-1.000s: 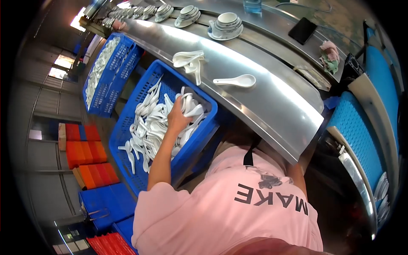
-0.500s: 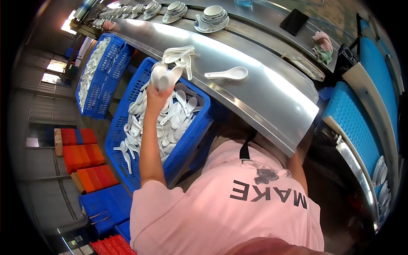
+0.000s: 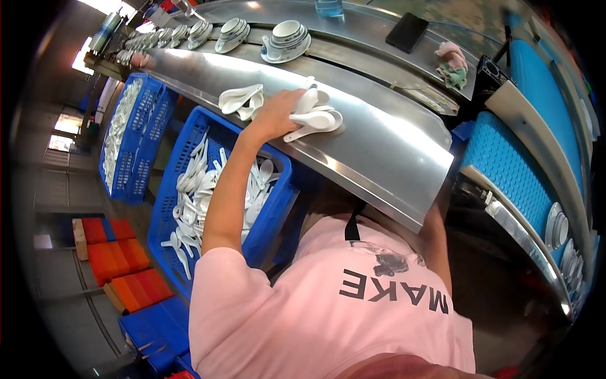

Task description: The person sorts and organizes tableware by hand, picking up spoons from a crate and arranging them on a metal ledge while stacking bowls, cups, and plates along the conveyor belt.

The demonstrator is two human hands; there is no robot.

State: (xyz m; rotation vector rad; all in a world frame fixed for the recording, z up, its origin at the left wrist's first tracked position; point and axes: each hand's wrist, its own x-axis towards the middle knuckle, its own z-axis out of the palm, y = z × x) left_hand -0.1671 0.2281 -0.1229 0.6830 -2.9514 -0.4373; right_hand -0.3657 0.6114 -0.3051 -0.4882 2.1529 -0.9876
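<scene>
My left hand (image 3: 278, 115) is over the steel table, its fingers closed around several white soup spoons (image 3: 314, 120). These spoons lie fanned on the metal, bowls pointing away from the palm. To the left of my wrist, more spoons (image 3: 240, 98) rest in a nested pile near the table edge. Below my forearm stands a blue plastic basket (image 3: 165, 205) holding a jumble of loose white spoons (image 3: 196, 189). My right arm (image 3: 437, 246) hangs beside the table corner; the hand itself is hidden behind the edge.
Stacked bowls and plates (image 3: 287, 41) line the far side of the steel table (image 3: 379, 145). A dark phone-like slab (image 3: 407, 31) and a cloth (image 3: 452, 65) lie farther right. A blue conveyor belt (image 3: 514, 167) runs at right. Another spoon-filled blue basket (image 3: 148, 129) stands at left.
My left hand has moved right from above the basket's far edge to the table, bringing spoons down where a single spoon lay. The view has shifted slightly. My right hand stays hidden.
</scene>
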